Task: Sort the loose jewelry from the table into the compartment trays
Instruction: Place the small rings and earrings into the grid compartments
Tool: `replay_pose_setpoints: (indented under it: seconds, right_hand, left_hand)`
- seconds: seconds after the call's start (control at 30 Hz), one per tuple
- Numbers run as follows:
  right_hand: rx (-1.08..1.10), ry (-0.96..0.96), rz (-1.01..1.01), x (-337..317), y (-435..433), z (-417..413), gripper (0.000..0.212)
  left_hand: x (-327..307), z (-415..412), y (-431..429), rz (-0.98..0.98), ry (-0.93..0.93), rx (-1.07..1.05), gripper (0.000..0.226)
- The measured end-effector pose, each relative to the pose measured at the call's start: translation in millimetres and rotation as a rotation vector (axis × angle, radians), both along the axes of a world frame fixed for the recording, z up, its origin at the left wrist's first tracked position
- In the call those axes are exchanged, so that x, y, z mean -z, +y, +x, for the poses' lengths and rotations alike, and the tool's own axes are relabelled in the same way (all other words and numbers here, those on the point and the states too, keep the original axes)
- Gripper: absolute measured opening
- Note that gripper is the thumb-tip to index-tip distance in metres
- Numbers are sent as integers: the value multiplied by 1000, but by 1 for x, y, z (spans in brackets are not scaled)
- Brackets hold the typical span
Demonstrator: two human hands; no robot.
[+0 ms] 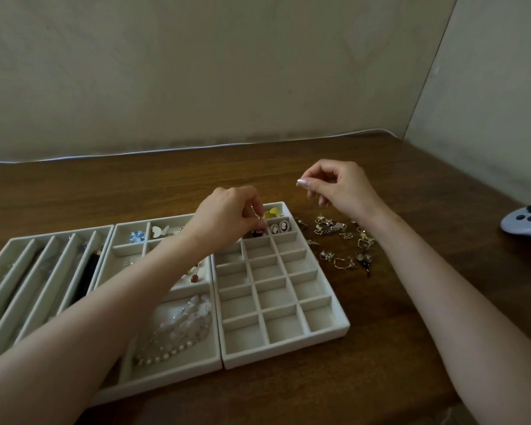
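Left hand pinches a small piece over the grid tray

At the centre of the frame the left hand (227,216) hovers over the top row of the grid tray (288,348), its fingers curled and pinching a small gold-coloured piece (258,216) at their tips. Just below them a dark and pink piece (257,233) lies in a top-row compartment. The compartment to its right holds a pair of cameo earrings (279,227), and a yellow piece (272,213) sits in the corner compartment above. The rest of the grid tray's cells show only their pale lining.

Right of centre, the right hand (337,188) is raised above the tabletop (396,348) with its fingers curled and thumb near the forefinger. I cannot tell whether it holds anything. Below it the loose jewelry (344,240) lies scattered on the wood just beside the grid tray's right wall.

The middle tray (166,378) touches the grid tray's left side. It carries a blue flower (136,236) and a white butterfly (160,231) in its upper cells and a pearl necklace (166,351) in its large lower cell. At the left of the frame the slotted tray (59,234) has long narrow channels. A pale game controller (528,223) rests at the right edge of the frame
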State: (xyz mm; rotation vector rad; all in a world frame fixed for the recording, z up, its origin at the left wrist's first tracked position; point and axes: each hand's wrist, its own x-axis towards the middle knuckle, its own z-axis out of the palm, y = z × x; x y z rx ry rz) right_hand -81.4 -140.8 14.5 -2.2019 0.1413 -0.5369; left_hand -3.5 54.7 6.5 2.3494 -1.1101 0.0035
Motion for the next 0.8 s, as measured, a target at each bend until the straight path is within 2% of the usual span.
replay_pose_setpoints:
  seconds: [0.2,0.37,0.5,0.67,0.8]
  right_hand:
    - [73,60,-159,-5,-11,-5,5]
    - [68,242,-267,-6,-26,-7,6]
    - [77,358,-326,-5,-31,-8,10]
    - [64,401,-367,-2,-26,-7,9]
    - [76,413,-426,2,-20,-5,9]
  left_hand:
    - [2,-2,-1,58,-82,-16,12]
    - [1,-2,0,116,-164,-6,10]
    - [0,-3,-1,159,-163,-32,18]
    - [2,-2,-2,211,-229,-31,15]
    - [5,-2,-2,162,-270,-13,13]
